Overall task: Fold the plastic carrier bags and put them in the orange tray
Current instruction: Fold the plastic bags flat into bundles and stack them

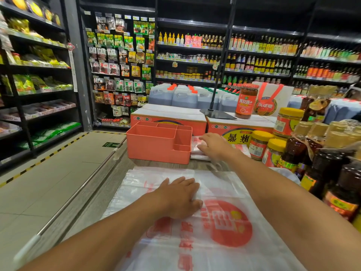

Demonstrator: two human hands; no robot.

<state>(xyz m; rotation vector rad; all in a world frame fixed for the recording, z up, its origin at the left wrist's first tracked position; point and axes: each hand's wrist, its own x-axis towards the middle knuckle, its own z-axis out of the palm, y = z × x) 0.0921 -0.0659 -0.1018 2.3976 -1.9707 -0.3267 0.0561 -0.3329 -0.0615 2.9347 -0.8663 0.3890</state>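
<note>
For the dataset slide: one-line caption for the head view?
Left hand flat on an unfolded carrier bag; right hand on folded bags beside the orange tray.

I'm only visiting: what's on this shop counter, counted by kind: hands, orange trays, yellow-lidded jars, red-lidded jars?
Bare hands, left hand and right hand: 2
Orange plastic compartment tray: 1
Yellow-lidded glass jars: 3
Tall red-lidded sauce jar: 1
Total: 7
</note>
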